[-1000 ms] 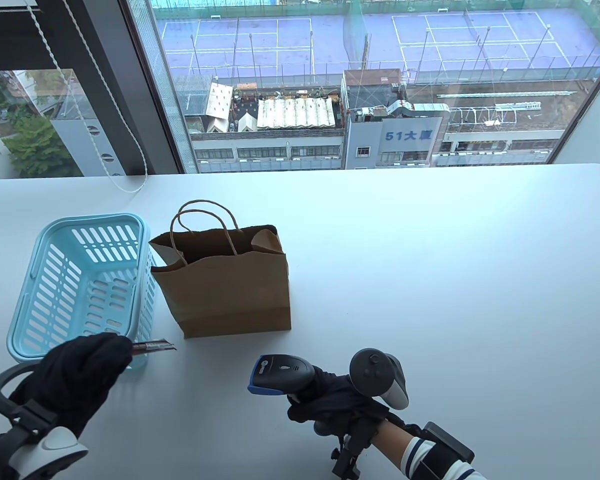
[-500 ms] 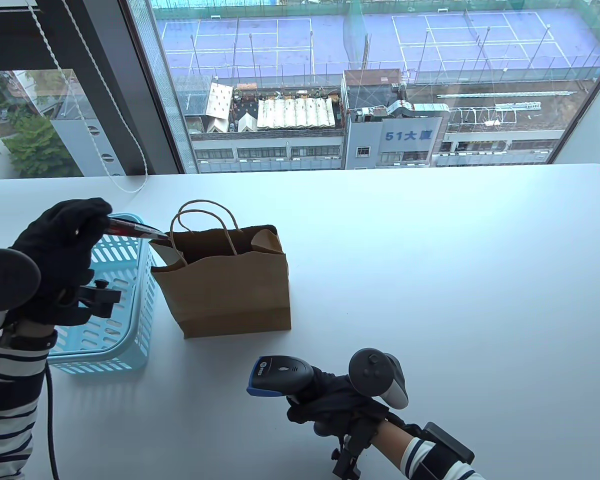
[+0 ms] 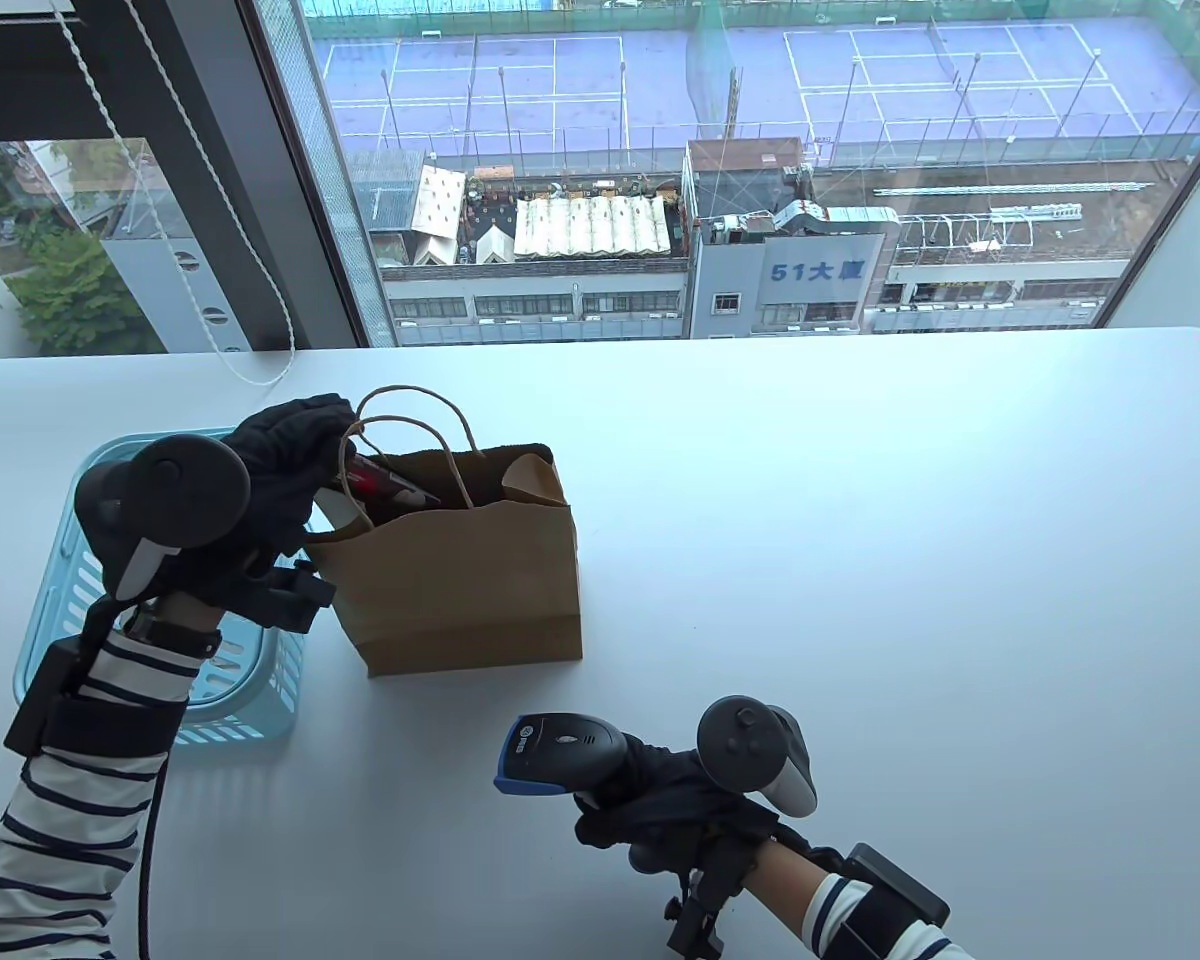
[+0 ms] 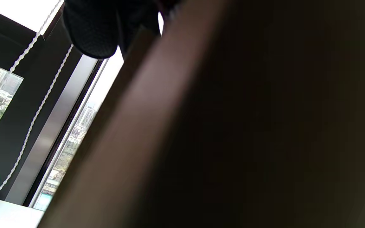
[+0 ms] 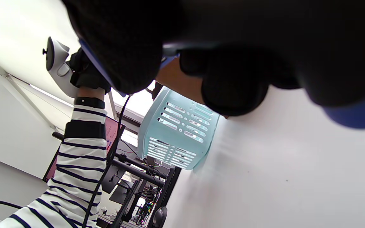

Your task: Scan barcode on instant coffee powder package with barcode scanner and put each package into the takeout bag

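A brown paper takeout bag stands upright on the white table, its mouth open and handles up. My left hand hovers at the bag's left rim and pinches a red coffee package, whose far end dips into the bag's mouth. In the left wrist view the bag's brown side fills most of the frame, and only a fingertip shows at the top. My right hand rests near the front edge and grips the black-and-blue barcode scanner, its head pointing left.
A light blue slotted basket sits left of the bag, partly under my left forearm; it also shows in the right wrist view. A window with a blind cord runs along the table's far edge.
My left hand carried the coffee package from the basket's near corner up and over to the bag's mouth, where its end now dips in. The right hand and scanner stayed put.
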A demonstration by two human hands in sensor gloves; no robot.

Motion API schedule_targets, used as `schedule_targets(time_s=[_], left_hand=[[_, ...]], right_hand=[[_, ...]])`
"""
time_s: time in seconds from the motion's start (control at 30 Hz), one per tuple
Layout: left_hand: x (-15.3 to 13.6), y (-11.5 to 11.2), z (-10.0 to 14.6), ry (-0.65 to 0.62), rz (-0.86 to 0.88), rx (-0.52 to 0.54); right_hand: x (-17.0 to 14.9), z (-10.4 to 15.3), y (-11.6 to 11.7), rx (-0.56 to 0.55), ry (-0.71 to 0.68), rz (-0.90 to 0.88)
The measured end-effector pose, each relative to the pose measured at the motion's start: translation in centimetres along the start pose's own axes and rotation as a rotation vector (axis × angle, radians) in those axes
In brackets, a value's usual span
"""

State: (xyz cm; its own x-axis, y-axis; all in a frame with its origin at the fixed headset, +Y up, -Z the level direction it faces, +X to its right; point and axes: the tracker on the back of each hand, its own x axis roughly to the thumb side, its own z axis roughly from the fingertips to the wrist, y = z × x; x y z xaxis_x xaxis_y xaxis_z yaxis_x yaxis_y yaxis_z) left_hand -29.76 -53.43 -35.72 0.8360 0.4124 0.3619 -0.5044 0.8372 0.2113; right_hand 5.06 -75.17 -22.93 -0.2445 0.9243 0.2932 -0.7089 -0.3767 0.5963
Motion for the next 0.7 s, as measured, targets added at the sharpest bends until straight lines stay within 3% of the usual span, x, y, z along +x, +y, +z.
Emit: schedule_targets(time_s=[0.1, 0.43, 0.7], left_hand=[[-0.6, -0.2, -0.1, -0.007, 0.077, -0.061], [-1.8, 1.0, 0.9, -0.021, 0.108, -0.009], [-2.1, 3.4, 2.6, -0.071, 0.11, 0.079]], right_hand=[[0.0, 0.0, 0.0, 0.001, 0.0, 0.0], [0.0, 0.0, 0.0, 0.007, 0.007, -0.002], [0.0, 0.0, 0.1, 0.011, 0.009, -0.004]])
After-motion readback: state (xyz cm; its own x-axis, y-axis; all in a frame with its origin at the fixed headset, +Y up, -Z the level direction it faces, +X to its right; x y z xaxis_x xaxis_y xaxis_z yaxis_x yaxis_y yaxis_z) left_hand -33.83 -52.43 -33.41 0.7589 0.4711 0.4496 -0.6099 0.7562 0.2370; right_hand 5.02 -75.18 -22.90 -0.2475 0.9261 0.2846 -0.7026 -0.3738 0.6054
